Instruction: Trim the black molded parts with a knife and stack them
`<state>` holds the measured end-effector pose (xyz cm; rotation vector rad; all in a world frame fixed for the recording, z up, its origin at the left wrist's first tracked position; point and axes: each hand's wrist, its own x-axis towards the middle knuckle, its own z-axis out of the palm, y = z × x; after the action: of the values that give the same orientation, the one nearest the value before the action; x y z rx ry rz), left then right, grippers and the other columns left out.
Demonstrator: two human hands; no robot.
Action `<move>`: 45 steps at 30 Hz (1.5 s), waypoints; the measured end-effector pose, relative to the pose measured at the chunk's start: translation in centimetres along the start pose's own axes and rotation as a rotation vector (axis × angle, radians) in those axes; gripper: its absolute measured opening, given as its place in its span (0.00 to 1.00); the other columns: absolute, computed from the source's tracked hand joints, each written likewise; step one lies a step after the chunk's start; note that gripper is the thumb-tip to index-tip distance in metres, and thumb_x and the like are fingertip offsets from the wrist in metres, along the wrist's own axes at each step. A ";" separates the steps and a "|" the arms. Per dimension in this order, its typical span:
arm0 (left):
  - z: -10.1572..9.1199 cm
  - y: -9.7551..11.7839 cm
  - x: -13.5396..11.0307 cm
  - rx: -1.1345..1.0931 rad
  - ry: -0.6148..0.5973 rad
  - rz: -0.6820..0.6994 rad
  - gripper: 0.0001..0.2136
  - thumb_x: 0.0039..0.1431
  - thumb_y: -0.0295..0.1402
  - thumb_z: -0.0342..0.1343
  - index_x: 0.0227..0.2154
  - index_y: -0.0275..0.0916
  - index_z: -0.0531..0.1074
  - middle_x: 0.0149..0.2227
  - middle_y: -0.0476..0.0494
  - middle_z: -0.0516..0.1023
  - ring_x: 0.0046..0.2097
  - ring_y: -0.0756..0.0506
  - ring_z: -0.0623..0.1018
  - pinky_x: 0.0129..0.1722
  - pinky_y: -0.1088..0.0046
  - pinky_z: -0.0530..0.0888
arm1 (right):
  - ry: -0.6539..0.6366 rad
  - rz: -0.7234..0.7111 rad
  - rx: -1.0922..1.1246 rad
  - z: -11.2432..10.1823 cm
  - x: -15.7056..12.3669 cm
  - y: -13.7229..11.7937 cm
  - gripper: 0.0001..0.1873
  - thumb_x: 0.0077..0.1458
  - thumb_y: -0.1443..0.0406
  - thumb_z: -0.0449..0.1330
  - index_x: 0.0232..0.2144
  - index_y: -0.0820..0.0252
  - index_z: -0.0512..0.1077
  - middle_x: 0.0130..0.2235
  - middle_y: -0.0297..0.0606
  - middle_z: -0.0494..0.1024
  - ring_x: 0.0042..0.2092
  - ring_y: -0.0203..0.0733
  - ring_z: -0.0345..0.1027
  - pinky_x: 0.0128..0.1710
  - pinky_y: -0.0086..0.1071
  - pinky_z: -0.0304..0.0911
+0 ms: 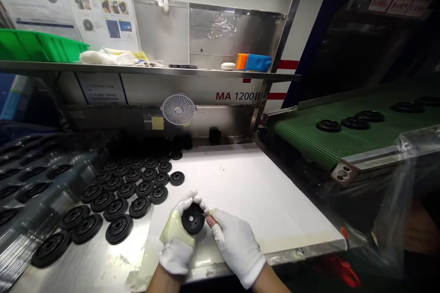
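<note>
A round black plastic wheel (193, 219) is held near the front edge of the white work sheet, its face with a centre hole turned toward me. My left hand (178, 224), in a white and yellowish glove, is closed around its left side and top. At the wheel's right rim, my right hand (235, 240) pinches what looks like a small grey blade (206, 214), mostly hidden by the fingers. This hand's white glove leaves a thumb tip bare. Rows of similar black wheels (119, 229) lie on the metal table to the left.
Clear plastic trays (65, 197) with more wheels stand far left. On the right, a green conveyor belt (305, 132) carries several wheels. A shelf (206, 73) crosses the back, bearing a green bin (41, 46) and a blue box (257, 62). Below it is a small fan (178, 110).
</note>
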<state>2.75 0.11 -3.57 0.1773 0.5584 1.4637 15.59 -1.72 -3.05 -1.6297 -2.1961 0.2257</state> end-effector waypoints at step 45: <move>-0.3 -0.1 0.5 -0.032 -0.061 -0.015 0.09 0.50 0.26 0.55 0.36 0.35 0.71 0.27 0.46 0.71 0.30 0.48 0.73 0.33 0.69 0.74 | 0.076 0.051 -0.001 2.1 -1.2 -0.9 0.16 0.62 0.61 0.42 0.31 0.55 0.68 0.28 0.32 0.75 0.29 0.38 0.67 0.27 0.30 0.49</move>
<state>2.71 0.49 -4.02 0.1913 0.4857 1.4475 14.22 -2.90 -4.93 -1.6685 -2.1007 0.1734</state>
